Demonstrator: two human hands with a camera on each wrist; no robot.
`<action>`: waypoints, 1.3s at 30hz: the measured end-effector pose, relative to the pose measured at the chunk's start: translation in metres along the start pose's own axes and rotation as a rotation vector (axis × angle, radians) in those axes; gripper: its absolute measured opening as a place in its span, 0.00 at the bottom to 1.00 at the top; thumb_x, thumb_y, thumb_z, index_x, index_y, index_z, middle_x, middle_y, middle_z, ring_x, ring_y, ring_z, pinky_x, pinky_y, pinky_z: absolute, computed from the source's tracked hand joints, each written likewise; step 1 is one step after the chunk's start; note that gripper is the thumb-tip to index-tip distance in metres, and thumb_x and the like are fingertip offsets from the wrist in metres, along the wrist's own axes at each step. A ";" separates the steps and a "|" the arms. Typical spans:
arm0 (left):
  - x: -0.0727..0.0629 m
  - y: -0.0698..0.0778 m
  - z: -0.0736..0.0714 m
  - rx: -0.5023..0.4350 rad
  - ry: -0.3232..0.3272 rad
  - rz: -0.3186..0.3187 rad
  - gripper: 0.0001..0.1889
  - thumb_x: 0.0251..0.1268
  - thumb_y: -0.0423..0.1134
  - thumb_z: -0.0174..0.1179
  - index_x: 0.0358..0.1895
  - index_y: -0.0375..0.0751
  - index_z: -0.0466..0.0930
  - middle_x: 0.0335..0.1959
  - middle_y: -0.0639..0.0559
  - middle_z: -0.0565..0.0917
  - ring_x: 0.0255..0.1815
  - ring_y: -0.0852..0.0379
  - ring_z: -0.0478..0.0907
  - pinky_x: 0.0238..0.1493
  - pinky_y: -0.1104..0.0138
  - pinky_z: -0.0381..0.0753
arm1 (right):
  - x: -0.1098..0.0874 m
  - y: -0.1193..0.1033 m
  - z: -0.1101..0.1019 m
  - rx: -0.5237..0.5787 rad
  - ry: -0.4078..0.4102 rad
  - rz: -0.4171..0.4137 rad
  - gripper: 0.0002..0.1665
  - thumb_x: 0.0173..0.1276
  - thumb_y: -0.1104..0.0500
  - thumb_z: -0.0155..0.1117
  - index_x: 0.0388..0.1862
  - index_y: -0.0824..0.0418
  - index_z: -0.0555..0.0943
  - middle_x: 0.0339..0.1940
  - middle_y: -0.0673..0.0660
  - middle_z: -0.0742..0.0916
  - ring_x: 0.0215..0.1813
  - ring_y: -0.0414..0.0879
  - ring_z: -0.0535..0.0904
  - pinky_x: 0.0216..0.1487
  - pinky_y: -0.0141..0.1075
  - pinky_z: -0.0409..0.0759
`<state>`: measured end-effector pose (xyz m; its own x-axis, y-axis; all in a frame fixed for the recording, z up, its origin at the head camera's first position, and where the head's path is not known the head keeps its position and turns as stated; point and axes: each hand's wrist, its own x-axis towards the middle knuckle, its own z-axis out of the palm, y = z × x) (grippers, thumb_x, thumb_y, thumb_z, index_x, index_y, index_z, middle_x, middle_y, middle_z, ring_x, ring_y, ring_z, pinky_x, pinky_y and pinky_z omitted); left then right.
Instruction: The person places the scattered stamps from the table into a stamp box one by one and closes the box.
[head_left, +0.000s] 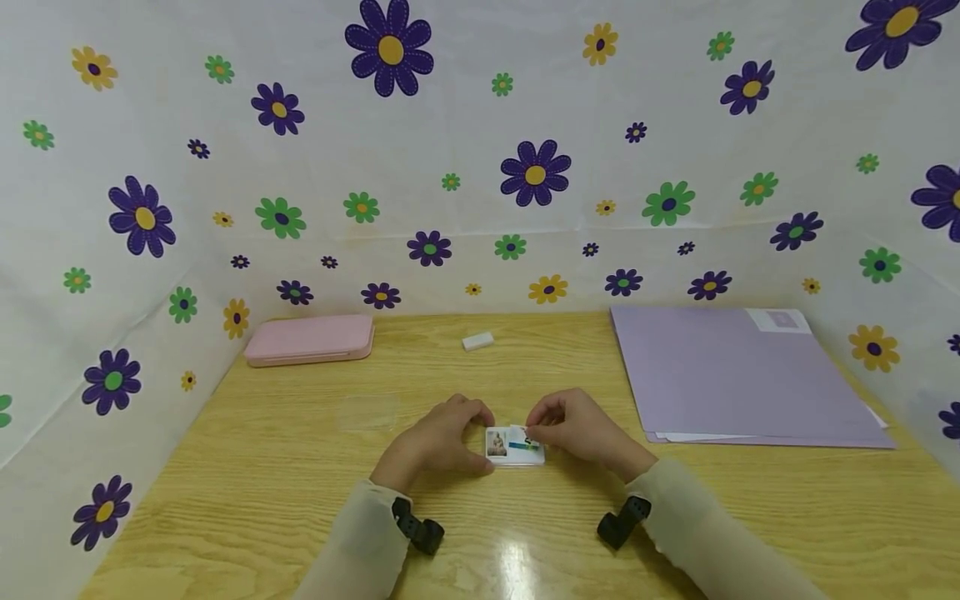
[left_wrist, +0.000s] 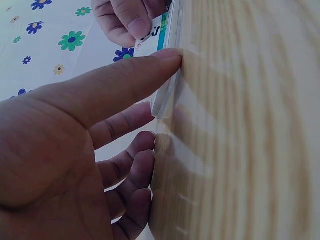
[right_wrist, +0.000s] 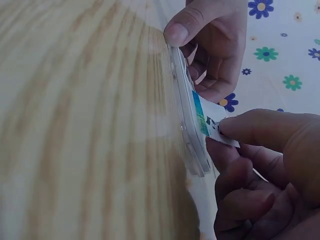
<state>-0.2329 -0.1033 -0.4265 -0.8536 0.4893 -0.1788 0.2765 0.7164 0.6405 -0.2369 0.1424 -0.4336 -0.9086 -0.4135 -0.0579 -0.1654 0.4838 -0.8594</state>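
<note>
A flat white case (head_left: 517, 460) lies on the table in front of me, with a small picture (head_left: 497, 442) on its left part. My left hand (head_left: 442, 437) holds the case's left end, the thumb on the near edge and the index finger on the far edge. From the right, my right hand (head_left: 577, 429) pinches a small white paper piece (right_wrist: 215, 118) with a blue-green strip and dark marks. In the right wrist view this piece stands tilted up, its strip edge against the case. Its held end is partly hidden by the thumb.
A faint clear sheet (head_left: 369, 412) lies left of my hands. Behind are a pink pencil case (head_left: 310, 340) and a white eraser-like block (head_left: 477, 341). A purple folder (head_left: 735, 375) with white papers lies at the right. Flowered cloth (head_left: 465, 133) walls the table in.
</note>
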 end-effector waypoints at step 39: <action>-0.001 0.002 0.001 0.021 0.013 -0.004 0.26 0.49 0.46 0.78 0.52 0.53 0.77 0.52 0.54 0.72 0.57 0.51 0.69 0.60 0.51 0.68 | 0.001 0.004 0.001 -0.106 -0.033 -0.074 0.04 0.64 0.60 0.72 0.34 0.60 0.87 0.33 0.49 0.85 0.34 0.45 0.75 0.36 0.37 0.74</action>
<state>-0.2310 -0.1020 -0.4252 -0.8605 0.4796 -0.1716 0.2819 0.7290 0.6237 -0.2384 0.1427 -0.4374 -0.8796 -0.4756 -0.0142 -0.2731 0.5292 -0.8033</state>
